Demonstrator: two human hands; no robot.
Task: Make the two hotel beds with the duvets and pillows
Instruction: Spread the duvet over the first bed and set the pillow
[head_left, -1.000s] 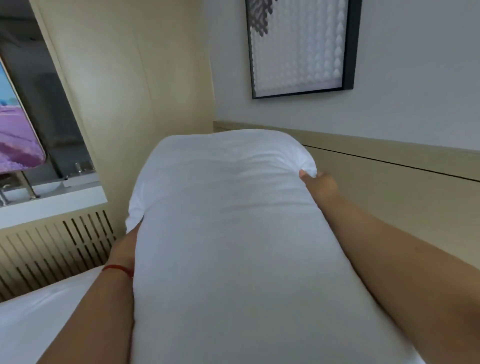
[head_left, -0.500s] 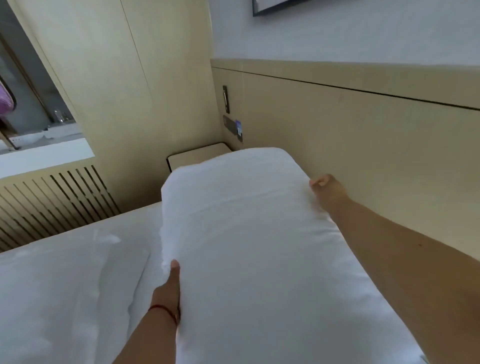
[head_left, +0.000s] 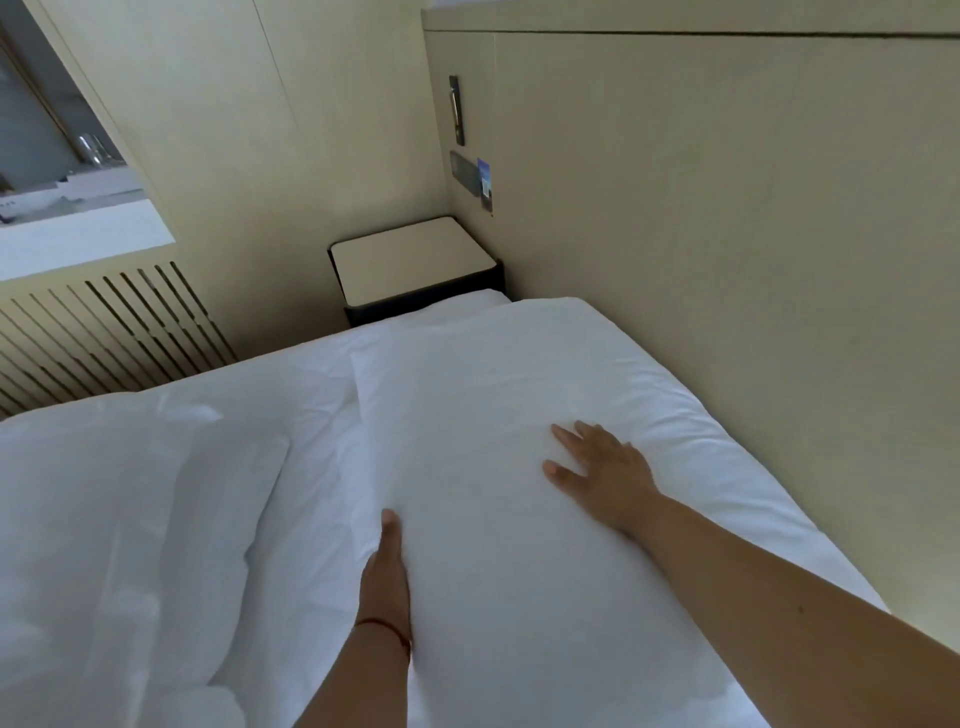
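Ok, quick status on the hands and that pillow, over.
Right hand flat on top of the pillow. Left hand against its left edge. Pillow down along the headboard. Nothing in the way.

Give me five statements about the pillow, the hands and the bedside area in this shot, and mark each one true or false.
1. The right hand lies flat on top of the pillow with fingers spread. True.
2. The pillow is held up in the air, clear of the bed. False: it lies on the bed, alongside the headboard.
3. The left hand is at the pillow's left edge. True.
4. A lamp stands on the nightstand. False: nothing shows on its top.
5. The red string is on the right wrist. False: the red string is on the left wrist.
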